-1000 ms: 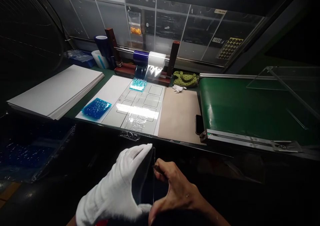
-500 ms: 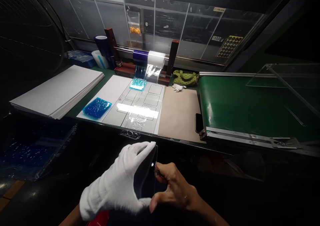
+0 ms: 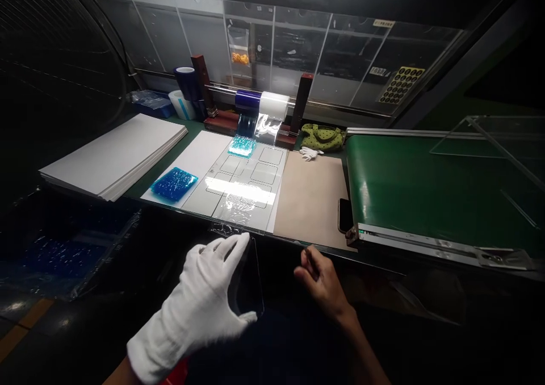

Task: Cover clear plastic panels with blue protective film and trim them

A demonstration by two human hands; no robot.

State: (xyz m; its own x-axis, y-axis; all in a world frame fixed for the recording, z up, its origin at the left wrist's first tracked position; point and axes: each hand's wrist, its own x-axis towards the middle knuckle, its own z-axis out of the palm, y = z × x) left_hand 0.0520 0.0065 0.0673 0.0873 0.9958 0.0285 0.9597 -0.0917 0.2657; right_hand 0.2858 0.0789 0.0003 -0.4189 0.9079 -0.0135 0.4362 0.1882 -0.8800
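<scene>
My left hand (image 3: 204,294), in a white glove, grips a thin clear panel (image 3: 255,277) by its edges, in front of the table's near edge. To its right, my bare right hand (image 3: 319,280) is apart from the panel with its fingers curled together; whether something small is between them cannot be made out. Beyond the hands lies a sheet with rounded outlines (image 3: 259,172) on the table. Blue and clear film rolls (image 3: 261,104) hang on a rod behind it. One blue film piece (image 3: 174,184) rests on white paper at the left.
A stack of white sheets (image 3: 114,152) is at the left. On the right are a green conveyor belt (image 3: 426,186), a black phone (image 3: 344,216) and brown paper (image 3: 310,197). A green bag (image 3: 321,137) and a white glove (image 3: 310,154) lie behind the paper.
My right hand has left the panel's edge and moved right and up. My left hand has shifted slightly left, still with the panel. The whole view has shifted a little.
</scene>
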